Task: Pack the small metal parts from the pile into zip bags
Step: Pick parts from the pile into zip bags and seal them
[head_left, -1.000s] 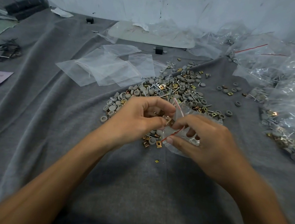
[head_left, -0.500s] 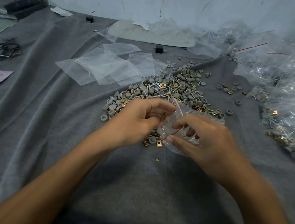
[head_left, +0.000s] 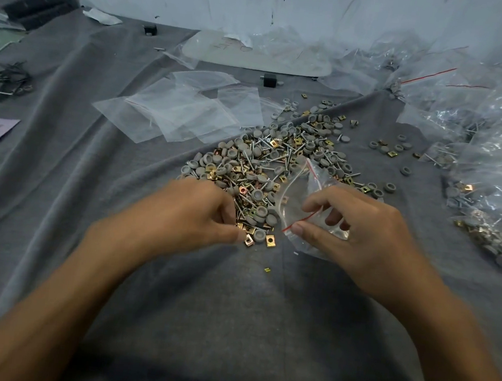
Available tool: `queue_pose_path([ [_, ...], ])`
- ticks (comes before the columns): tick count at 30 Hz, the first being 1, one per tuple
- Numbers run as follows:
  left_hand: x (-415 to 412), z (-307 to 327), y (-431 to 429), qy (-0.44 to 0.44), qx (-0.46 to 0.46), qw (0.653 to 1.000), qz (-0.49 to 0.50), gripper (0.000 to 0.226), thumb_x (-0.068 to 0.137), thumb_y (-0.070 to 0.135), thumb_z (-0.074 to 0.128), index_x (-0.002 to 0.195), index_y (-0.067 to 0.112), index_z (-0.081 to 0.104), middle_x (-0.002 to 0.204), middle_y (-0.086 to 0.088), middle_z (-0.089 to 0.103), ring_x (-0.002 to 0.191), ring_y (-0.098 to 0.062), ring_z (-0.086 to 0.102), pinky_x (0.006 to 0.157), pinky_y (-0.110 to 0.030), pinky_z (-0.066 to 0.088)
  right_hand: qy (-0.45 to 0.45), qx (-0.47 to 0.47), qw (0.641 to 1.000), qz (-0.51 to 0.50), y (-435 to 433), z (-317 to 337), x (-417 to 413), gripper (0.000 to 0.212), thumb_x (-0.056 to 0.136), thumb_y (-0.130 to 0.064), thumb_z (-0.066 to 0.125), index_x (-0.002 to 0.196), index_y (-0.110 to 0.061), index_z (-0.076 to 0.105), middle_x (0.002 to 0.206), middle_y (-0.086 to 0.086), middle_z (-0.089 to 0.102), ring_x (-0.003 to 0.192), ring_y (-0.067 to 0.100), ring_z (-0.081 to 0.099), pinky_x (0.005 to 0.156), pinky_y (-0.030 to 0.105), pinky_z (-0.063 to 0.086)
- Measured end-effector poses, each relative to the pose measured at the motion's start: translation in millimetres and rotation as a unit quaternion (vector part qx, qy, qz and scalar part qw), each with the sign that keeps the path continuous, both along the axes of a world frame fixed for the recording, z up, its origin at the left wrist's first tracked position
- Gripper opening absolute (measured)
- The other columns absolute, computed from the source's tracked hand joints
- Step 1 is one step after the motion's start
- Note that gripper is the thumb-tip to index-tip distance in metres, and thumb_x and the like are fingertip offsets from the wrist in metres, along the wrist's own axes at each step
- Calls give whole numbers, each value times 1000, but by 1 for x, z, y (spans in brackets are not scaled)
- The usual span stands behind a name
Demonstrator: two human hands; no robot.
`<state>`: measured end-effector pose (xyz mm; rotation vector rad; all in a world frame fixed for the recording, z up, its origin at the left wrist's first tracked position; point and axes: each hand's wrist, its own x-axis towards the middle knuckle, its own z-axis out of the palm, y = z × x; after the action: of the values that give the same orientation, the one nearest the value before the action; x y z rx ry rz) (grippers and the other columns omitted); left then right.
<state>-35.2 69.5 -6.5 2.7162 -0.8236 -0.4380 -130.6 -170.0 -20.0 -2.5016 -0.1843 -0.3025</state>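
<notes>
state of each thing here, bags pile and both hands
clear zip bag with red strip: mouth open
right hand: pinches the bag's rim
left hand: curled at pile's edge, hold unclear
pile of grey caps, screws, brass nuts: loose on grey cloth
flat clear bags behind: empty
heaped clear bags at right: filled

The person works with two bare hands. The left hand and the right hand have slim fingers, and both are uncovered to the fingertips. The left forearm and the right forearm are also bare, smooth and rather thin. They show uncovered as far as the lower edge of the view, and what is worn higher on the arms cannot be seen. On the back of the right hand a row of low knuckles is visible. The right thumbnail is short and cut close to the tip. The left hand is a little blurred, so its nails cannot be told.
</notes>
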Motion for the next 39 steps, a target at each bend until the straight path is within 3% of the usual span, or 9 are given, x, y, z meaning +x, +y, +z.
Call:
queue_pose_path([
  [5,-9,-11,-13,-62,54,996,-17,58,69,76,68,108,34,57,103,16,56,96,-9,55,80,-33,48,-3,-1,1000,-1,2,0,0,38,78,-67,54,99,-37,65,98,-20,61,90,-3,55,74,23,44],
  [15,-6,-23,-21,-109,-12,990,-84,19,92,43,67,99,26,68,97,8,59,91,-13,57,79,-36,50,8,-9,1000,-2,2,2,-1,44,78,-68,51,102,-35,66,98,-21,60,92,-3,54,76,21,45],
  [19,-5,-22,-19,-90,-35,992,-81,6,91,31,70,90,26,67,88,12,61,81,-3,55,72,-27,47,11,-9,1000,-4,3,2,-1,43,77,-68,52,103,-35,65,99,-20,60,92,-3,55,77,23,47],
  [23,-5,-22,-18,-42,-65,995,-58,8,89,26,73,89,30,65,76,18,64,74,9,57,67,-16,46,9,-9,1000,-3,3,3,-1,43,78,-67,52,102,-35,65,99,-22,60,93,-3,55,77,23,47],
  [26,-7,-20,-19,-18,-75,996,-36,11,89,23,73,89,31,65,74,18,65,71,8,60,69,-19,51,7,-9,1000,-2,3,3,-2,44,78,-68,51,102,-35,66,97,-21,59,95,-4,54,76,19,45],
  [31,-9,-18,-20,-24,-90,996,0,15,81,21,74,83,34,65,71,16,67,69,7,61,63,-13,43,12,-12,1000,1,3,3,-2,47,76,-70,48,103,-35,65,98,-22,59,95,-5,53,76,18,44],
  [34,-5,-14,-19,-36,-153,987,31,18,77,22,75,77,36,63,70,15,67,67,4,62,65,-19,49,9,-16,1000,3,4,2,-1,45,76,-71,49,101,-37,65,98,-24,58,97,-6,53,73,14,39],
  [37,-3,-12,-19,-23,-260,964,57,17,76,21,78,76,34,67,73,14,70,66,2,64,63,-18,52,0,-14,1000,5,6,0,-1,39,78,-68,54,99,-36,66,96,-22,59,90,-5,54,71,18,40],
  [39,-4,-12,-23,13,-329,942,61,15,78,15,80,79,28,71,76,9,72,67,-3,66,67,-27,56,-3,-18,1000,7,8,-1,-1,35,80,-65,58,99,-36,65,93,-24,57,88,-6,54,70,18,39],
])
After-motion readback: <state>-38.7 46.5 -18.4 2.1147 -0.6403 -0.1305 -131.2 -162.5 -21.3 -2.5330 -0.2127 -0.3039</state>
